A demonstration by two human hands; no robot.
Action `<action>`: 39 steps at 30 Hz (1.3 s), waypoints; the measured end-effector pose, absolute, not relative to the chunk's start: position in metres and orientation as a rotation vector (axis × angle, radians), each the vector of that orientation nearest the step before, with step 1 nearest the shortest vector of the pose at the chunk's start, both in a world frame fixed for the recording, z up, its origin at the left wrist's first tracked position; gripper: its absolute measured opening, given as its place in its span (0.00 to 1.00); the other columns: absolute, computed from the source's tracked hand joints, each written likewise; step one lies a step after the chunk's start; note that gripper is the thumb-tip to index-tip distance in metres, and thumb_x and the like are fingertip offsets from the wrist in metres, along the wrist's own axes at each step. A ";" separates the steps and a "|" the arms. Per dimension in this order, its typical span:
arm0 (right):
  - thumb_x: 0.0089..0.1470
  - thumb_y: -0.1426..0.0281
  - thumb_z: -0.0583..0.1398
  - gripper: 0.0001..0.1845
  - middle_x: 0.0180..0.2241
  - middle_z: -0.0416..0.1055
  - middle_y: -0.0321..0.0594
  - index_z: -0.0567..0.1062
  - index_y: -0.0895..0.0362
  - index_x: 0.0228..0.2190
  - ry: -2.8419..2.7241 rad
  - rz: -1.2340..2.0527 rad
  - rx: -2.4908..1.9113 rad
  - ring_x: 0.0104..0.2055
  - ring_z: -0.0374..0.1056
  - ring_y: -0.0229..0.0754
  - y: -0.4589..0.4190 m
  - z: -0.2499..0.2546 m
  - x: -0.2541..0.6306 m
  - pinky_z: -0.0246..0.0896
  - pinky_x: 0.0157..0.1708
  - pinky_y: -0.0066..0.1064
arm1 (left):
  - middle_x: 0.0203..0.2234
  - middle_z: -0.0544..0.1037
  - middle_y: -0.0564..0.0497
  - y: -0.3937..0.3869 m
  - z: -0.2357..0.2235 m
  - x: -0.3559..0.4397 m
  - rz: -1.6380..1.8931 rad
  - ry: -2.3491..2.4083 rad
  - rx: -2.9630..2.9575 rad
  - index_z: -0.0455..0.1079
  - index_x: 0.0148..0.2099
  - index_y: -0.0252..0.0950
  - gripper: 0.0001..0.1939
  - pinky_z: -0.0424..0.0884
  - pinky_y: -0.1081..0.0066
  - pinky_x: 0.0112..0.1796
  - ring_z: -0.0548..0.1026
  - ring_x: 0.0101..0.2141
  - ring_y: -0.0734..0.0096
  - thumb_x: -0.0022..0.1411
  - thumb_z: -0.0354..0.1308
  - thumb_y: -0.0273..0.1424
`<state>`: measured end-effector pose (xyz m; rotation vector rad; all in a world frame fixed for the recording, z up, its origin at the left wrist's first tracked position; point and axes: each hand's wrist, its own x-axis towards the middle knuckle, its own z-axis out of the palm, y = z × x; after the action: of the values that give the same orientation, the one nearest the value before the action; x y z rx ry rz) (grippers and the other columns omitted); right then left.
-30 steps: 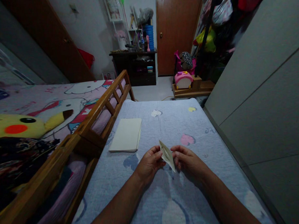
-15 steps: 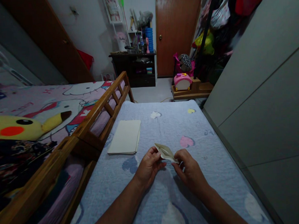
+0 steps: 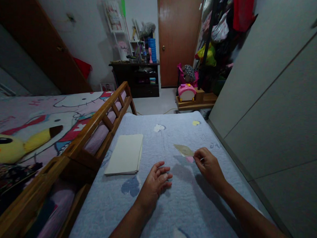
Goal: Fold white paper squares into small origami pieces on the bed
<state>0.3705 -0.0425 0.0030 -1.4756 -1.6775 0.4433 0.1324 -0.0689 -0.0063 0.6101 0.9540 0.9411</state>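
Between the thumb and fingers of my right hand (image 3: 207,166) is one corner of a small folded piece of pale paper (image 3: 184,150). It hangs tilted above the bed sheet, its far tip pointing left. My left hand (image 3: 157,183) holds nothing; its fingers are apart and it hovers low over the sheet, some way left of the paper. Beyond it on the left, a stack of white paper sheets (image 3: 124,155) lies flat on the blue bed sheet (image 3: 166,202) printed with hearts.
A wooden bed rail (image 3: 96,124) runs along the left side, with a second bed and a yellow plush toy (image 3: 8,148) past it. Pale cabinet doors (image 3: 275,118) border the right. A dark cabinet (image 3: 136,80) and a pink toy case (image 3: 186,93) stand beyond the bed's far edge.
My left hand has let go of the folded paper and opened. My right hand has carried the paper right and away from me. The view has shifted slightly.
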 end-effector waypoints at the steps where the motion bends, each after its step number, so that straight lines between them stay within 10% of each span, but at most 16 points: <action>1: 0.53 0.71 0.56 0.04 0.29 0.66 0.38 0.68 0.53 0.27 -1.638 0.422 -1.504 0.31 0.63 0.41 -0.032 0.002 0.380 0.59 0.31 0.32 | 0.47 0.73 0.45 -0.069 -0.007 0.132 0.941 0.958 0.619 0.63 0.55 0.40 0.30 0.74 0.67 0.39 0.76 0.42 0.65 0.52 0.70 0.36; 19: 0.48 0.70 0.55 0.17 0.38 0.71 0.43 0.70 0.56 0.42 -1.482 0.315 -1.727 0.31 0.67 0.41 0.022 -0.035 0.447 0.62 0.35 0.34 | 0.42 0.76 0.47 -0.068 -0.013 0.129 0.926 1.005 0.605 0.68 0.53 0.40 0.30 0.74 0.69 0.38 0.77 0.36 0.68 0.48 0.73 0.36; 39: 0.50 0.72 0.54 0.05 0.30 0.69 0.41 0.70 0.54 0.26 -1.543 0.134 -1.695 0.34 0.65 0.43 0.054 -0.025 0.454 0.58 0.37 0.33 | 0.42 0.77 0.47 -0.067 -0.018 0.126 0.915 0.988 0.597 0.68 0.53 0.40 0.31 0.73 0.70 0.36 0.76 0.34 0.70 0.47 0.73 0.37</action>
<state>0.4542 0.0545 -0.0249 -1.6953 -1.5431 0.1339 0.1260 -0.0668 -0.0184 0.5969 0.9876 0.9150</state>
